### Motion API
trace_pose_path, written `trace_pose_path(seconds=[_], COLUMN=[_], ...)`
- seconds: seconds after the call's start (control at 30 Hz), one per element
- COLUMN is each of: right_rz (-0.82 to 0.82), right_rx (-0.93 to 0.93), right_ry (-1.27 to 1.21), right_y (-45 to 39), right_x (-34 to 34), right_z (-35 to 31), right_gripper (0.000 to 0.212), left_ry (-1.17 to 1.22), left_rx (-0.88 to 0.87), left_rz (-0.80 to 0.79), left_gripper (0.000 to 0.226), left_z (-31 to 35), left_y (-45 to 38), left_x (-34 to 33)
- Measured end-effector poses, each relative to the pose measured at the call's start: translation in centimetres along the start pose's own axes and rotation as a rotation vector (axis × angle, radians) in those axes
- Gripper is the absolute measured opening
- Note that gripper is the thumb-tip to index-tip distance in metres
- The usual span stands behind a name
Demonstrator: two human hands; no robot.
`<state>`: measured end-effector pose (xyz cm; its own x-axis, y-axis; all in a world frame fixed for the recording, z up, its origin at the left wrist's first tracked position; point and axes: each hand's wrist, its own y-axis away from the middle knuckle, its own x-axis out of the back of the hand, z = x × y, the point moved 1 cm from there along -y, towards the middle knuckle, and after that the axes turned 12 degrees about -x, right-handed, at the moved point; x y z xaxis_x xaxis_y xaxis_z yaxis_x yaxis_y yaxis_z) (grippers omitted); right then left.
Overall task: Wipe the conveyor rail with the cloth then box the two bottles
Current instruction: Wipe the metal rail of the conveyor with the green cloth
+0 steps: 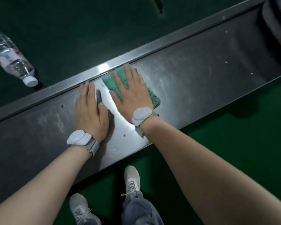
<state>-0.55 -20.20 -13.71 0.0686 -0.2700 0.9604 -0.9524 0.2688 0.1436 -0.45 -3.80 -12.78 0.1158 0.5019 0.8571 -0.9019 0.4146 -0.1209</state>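
Observation:
A steel conveyor rail (193, 65) runs diagonally from lower left to upper right. My right hand (131, 90) lies flat, fingers spread, pressing a folded green cloth (154, 96) onto the rail beside its raised edge strip. My left hand (89, 109) rests flat on the bare steel just left of the cloth, holding nothing. One clear plastic bottle (10, 57) with a white cap and a red-and-white label lies on its side on the dark green belt (71, 30) at the far left. No second bottle or box is in view.
Both wrists carry white sensor bands. A dark rounded roller end (279, 34) sits at the rail's upper right. Below the rail is green floor (234, 135), with my two grey shoes (131, 179) close to the rail's near edge.

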Motion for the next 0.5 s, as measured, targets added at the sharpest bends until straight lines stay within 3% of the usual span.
trace_pose_path(seconds=[0.3,0.5], right_rz=[0.001,0.079], right_rx=[-0.341,-0.516], right_ry=[-0.027,-0.205], right_y=[-4.2,-5.2], right_x=[6.4,9.4], right_z=[18.1,22.1], right_gripper=[0.075,0.061], left_ry=[-0.076,-0.064], left_rx=[-0.119,-0.113], left_rz=[-0.09,-0.037], left_gripper=[0.065,0.061], left_z=[5.0,4.8], left_y=[-5.3,-5.0], left_x=[-3.8,-3.3])
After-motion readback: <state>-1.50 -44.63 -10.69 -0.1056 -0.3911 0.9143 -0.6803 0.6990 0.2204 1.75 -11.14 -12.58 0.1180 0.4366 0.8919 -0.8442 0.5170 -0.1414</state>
